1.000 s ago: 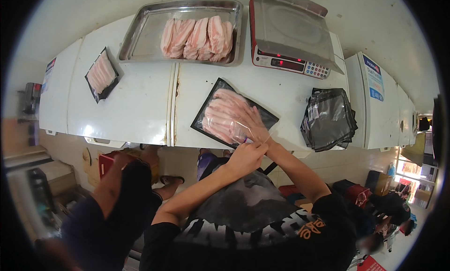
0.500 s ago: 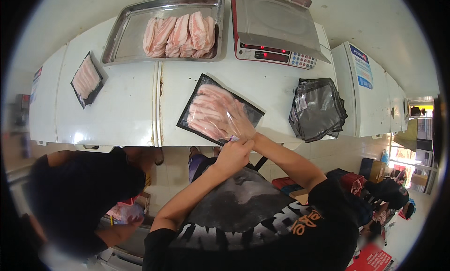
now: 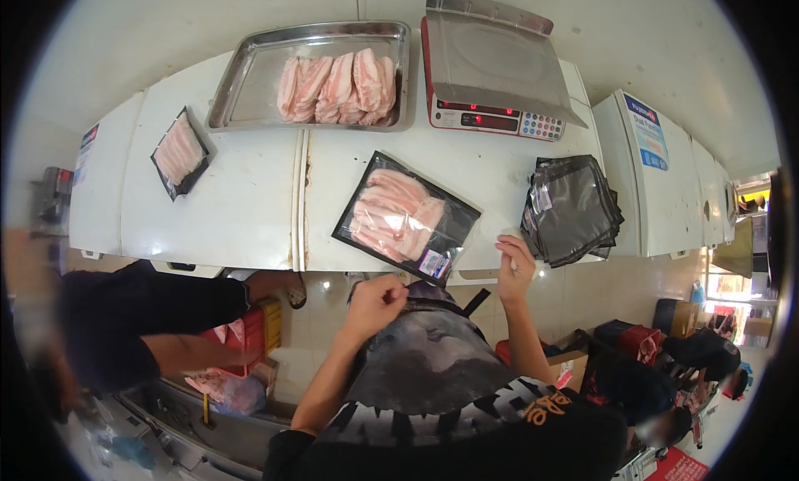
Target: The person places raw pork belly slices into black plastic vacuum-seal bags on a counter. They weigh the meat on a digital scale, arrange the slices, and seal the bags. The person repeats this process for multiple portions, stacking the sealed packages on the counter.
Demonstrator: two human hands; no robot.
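Observation:
A clear-fronted black vacuum bag [image 3: 458, 227] lies slantwise on the white lid in front of me, with sliced pork belly [image 3: 393, 213] inside it. A small printed label [image 3: 434, 263] shows near its lower corner. Just off the near edge, below the bag, my left hand [image 3: 379, 301] is curled closed, and I see nothing in it. My right hand [image 3: 516, 266] is raised between the bag and a stack of empty black bags [image 3: 573, 210], fingers loosely bent and apart, holding nothing. Neither hand touches the filled bag.
A steel tray [image 3: 250, 94] with piled pork slices [image 3: 337, 87] stands at the back, beside a red digital scale [image 3: 491, 65]. Another filled bag [image 3: 180, 154] lies at the left. A co-worker [image 3: 125, 323] is at the lower left near a red crate [image 3: 265, 335].
Both hands have come away from the bag, my right hand out of its mouth and to the right, my left down and left. The pork now lies inside with the label visible.

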